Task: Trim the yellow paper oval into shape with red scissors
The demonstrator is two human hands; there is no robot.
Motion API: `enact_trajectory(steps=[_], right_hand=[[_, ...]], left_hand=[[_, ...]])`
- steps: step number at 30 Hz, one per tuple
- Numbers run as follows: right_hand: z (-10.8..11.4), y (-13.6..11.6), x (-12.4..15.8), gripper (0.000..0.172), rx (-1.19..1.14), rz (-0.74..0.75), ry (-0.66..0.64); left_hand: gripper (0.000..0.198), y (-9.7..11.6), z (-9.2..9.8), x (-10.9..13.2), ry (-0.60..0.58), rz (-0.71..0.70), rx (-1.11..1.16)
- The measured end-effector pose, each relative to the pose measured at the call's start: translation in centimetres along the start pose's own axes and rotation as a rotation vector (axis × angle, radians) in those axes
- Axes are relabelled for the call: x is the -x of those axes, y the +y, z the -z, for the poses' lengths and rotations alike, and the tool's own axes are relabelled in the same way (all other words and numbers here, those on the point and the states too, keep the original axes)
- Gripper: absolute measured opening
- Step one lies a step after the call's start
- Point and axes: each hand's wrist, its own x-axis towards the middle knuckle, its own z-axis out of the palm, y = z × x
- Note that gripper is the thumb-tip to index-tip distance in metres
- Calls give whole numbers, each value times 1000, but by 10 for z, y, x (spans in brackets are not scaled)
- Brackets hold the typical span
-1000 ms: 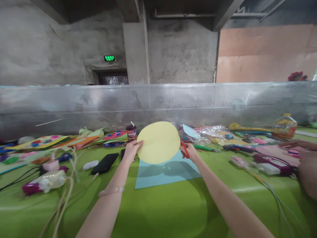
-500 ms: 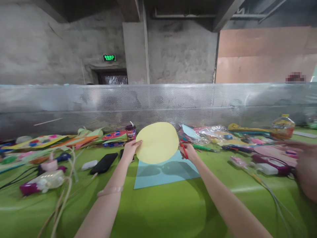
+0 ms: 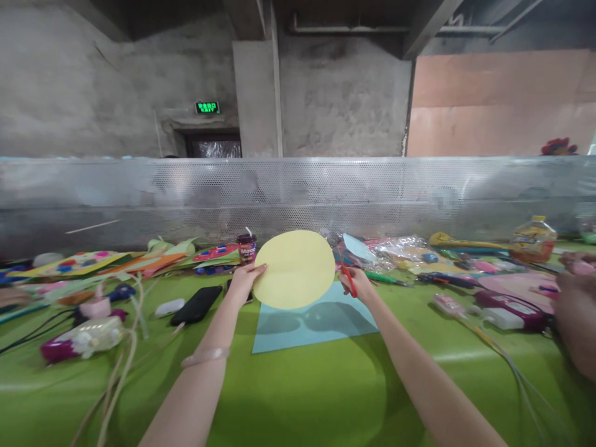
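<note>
Pinched by its left edge, a pale yellow paper oval is held up by my left hand. My right hand grips red-handled scissors just right of the oval, a small gap from its edge. Beneath the oval, a light blue sheet of paper lies on the green table, with shadows falling across it. A black phone rests to the left of my left hand. Close behind my right hand is a green pen-like tool.
At the back stand a dark cup with a straw and a yellow-capped bottle. Glue guns and cords lie on the left, a purple-and-white device on the right. Another person's hand shows at the right edge.
The scissors have moved slightly right, away from the oval's edge. The oval stays nearly where it was. At the right, the other person's hand has shifted.
</note>
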Motion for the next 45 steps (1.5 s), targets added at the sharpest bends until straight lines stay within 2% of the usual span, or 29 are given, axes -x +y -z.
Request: enact_trajectory(steps=[10,32,45], right_hand=[[-3,-4,4,8,52,-9,-42],[-4,-7,4,9,104,-28,-49],[-4,-9,6,10,102,-26,-48]], left_hand=[[31,-1,0,0,-4,6,-13],[24,2,-3,3,-8,22,-2],[28,-3,1,-2,-4,8,-19]])
